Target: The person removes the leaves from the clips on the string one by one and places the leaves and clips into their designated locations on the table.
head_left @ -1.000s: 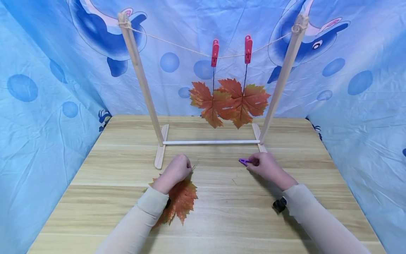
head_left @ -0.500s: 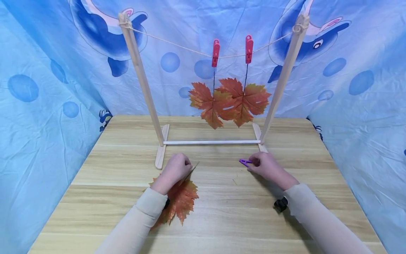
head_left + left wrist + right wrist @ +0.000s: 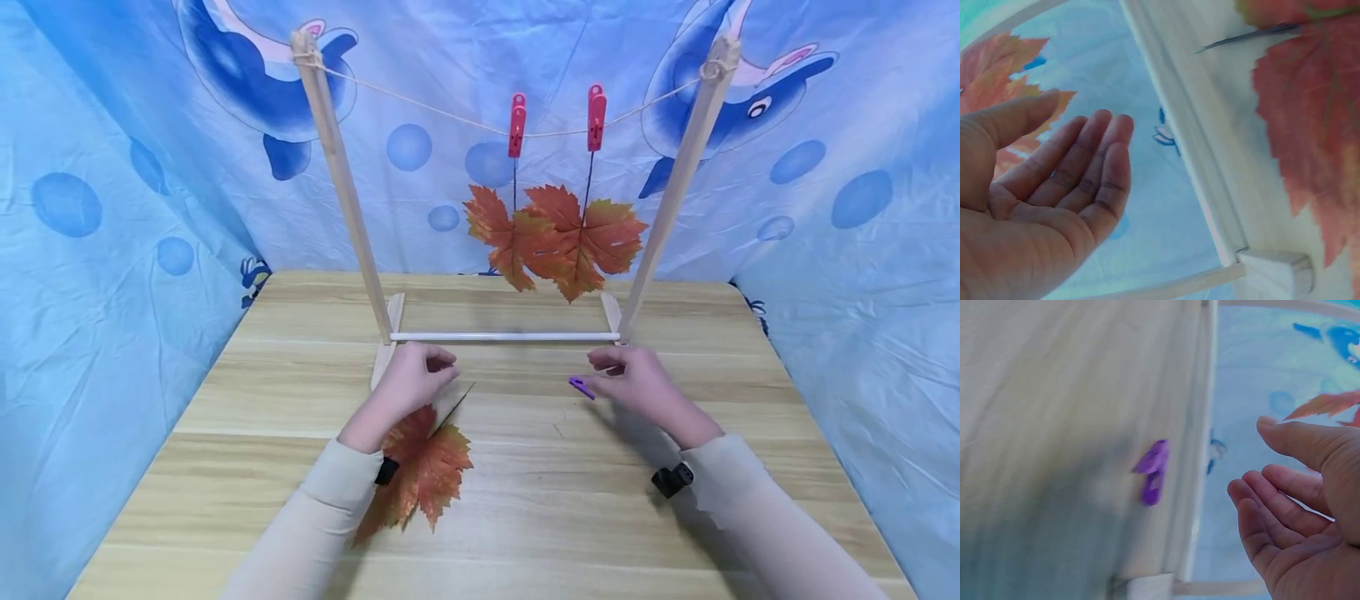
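Note:
My left hand hovers above the table with its fingers loosely bent and nothing in them. Below and beside it lies an orange-red artificial leaf, its dark stem pointing up to the right; my forearm hides part of the leaf. In the left wrist view the palm of the left hand faces up, bare. On the right, my right hand is beside a small purple clothespin on the table. The right wrist view shows that clothespin lying apart from the relaxed, bare fingers.
Behind the hands stands a wooden frame with a white crossbar. From its sagging string, two pink clothespins hold two orange leaves by their stems. A blue patterned cloth surrounds the wooden table.
My left hand has let go of the leaf's stem and lifted away. The right hand has released the purple clothespin, which now lies on the table, and its fingers have spread.

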A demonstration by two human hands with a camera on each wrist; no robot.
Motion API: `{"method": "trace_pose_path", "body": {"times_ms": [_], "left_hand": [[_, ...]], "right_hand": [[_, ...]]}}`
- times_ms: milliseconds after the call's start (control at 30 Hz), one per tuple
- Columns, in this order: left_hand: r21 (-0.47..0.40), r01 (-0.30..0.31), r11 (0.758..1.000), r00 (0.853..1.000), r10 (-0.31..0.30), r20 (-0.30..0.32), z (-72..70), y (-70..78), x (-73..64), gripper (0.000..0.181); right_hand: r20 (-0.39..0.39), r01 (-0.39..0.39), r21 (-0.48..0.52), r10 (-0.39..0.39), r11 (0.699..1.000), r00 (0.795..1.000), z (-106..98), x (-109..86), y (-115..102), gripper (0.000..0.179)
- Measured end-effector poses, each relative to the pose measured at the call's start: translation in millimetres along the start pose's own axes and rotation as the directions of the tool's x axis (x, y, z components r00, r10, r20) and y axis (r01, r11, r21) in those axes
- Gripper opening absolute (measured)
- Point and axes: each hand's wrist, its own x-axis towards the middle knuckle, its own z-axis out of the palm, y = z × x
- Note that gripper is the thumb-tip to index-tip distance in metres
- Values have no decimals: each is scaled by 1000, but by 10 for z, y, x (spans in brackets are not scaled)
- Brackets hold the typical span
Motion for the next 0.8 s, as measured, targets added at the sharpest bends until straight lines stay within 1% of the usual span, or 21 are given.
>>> {"method": "trace_pose_path", "body": {"times_ms": [133,300,500,667,800], "left_hand": [[-58,-34,998,998,31,-50,-91,97,4,21],[-122,-92,988,990,78,-115,-183,249,25,21],[-159,-146,976,982,123,-144,-279,450,66,22],[-192,-179,965,975,147,-168,-355,581,107,23],[-226,-206,952,965,160,-208,-402,685,138,22]], "right_hand": [[-32,50,-18,-50,999,998,-69,22,-207,35],[-67,125,-44,-128,991,990,-193,46,-498,33],[-95,185,-36,-188,982,978,-388,67,-888,34],[-130,254,-51,-259,966,957,-553,137,-1168,31],[-161,295,-68,-302,953,940,-662,207,-1334,31]]}}
